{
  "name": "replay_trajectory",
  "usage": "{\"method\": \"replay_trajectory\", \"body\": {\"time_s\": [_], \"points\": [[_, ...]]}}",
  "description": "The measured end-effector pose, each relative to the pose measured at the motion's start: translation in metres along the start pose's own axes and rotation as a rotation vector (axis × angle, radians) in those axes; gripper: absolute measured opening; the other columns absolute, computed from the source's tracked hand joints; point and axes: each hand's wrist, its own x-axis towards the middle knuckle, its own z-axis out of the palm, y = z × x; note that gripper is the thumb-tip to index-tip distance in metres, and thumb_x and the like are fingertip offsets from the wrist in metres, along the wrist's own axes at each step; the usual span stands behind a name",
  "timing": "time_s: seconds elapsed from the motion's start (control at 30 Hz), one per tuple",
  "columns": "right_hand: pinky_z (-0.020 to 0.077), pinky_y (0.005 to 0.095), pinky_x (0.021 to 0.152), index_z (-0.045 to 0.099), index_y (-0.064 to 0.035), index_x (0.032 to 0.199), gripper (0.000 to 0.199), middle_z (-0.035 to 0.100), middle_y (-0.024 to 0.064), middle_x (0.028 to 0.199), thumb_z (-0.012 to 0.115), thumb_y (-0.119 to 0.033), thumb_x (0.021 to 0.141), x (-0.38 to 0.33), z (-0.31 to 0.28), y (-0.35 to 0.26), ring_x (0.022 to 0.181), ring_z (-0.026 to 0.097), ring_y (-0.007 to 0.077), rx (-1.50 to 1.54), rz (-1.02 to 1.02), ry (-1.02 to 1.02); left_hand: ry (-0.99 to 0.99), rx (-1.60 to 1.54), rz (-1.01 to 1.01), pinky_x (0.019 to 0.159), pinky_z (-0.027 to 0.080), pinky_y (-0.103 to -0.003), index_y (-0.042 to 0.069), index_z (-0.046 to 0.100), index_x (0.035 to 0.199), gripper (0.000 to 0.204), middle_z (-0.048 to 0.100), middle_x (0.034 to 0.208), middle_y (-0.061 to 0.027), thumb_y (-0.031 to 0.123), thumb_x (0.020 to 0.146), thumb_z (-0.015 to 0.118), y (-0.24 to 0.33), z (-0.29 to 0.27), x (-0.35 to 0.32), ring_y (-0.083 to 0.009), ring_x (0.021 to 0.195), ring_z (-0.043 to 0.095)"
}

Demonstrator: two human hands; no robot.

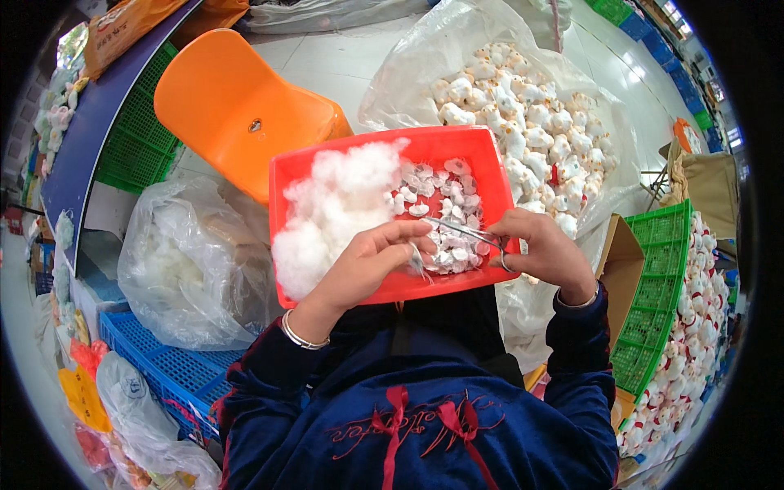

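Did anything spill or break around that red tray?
Nothing stands out as spilled or broken. The fluffy white stuffing is heaped against the left side of the shallow red plastic tray, and the small pale pieces look jumbled, but both appear inside it.

Bright light glares on the pale floor, while fisheye edges bend into black.

Orange chair on pale floor
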Motion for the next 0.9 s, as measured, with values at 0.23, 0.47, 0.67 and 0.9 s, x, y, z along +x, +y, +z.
{"method": "replay_trajectory", "body": {"time_s": [0.23, 0.47, 0.67, 0.9], "points": [[0.0544, 0.0376, 0.079, 0.070, 0.0022, 0.110, 0.034, 0.068, 0.0148, 0.092, 0.074, -0.004, 0.077, -0.004, 0.014, 0.004, 0.085, 0.068, 0.0282, 0.082, 0.018, 0.087, 0.245, 0.051, 0.050, 0.083, 0.057, -0.024, 0.001, 0.064, 0.128, 0.030, 0.069, 0.121, -0.0094, 0.000, 0.100, 0.053, 0.003, 0.003, 0.003, -0.0138, 0.101, 0.069], [0.0517, 0.0262, 0.076, 0.070, 0.0007, 0.109, 0.027, 0.070, 0.0035, 0.093, 0.080, -0.012, 0.087, 0.007, 0.034, -0.015, 0.086, 0.063, 0.0082, 0.484, 0.240, 0.119, 0.276, 0.059, 0.277, 0.077, 0.048, -0.020, 0.003, 0.071, 0.106, 0.017, 0.066, 0.112, -0.0031, -0.002, 0.097, 0.058, -0.001, 0.011, 0.006, -0.0072, 0.091, 0.061], [0.0495, 0.0216, 0.077, 0.067, -0.0018, 0.107, 0.019, 0.066, -0.0024, 0.096, 0.077, -0.012, 0.094, 0.037, 0.061, -0.025, 0.088, 0.060, 0.0040, 1.064, 0.112, 0.150, 0.071, 0.361, 0.333, 0.083, 0.046, -0.021, 0.004, 0.071, 0.102, 0.015, 0.063, 0.105, 0.0005, -0.004, 0.096, 0.060, 0.005, 0.015, 0.005, -0.0060, 0.094, 0.058], [0.0476, 0.0203, 0.071, 0.067, -0.0032, 0.100, 0.017, 0.066, -0.0037, 0.090, 0.079, -0.011, 0.091, 0.036, 0.061, -0.036, 0.081, 0.059, 0.0026, 1.009, 0.103, 0.299, 0.187, 0.103, 0.236, 0.090, 0.053, -0.026, 0.000, 0.062, 0.122, 0.023, 0.065, 0.112, -0.0032, 0.003, 0.099, 0.064, 0.009, 0.031, 0.006, -0.0078, 0.100, 0.061]]}}
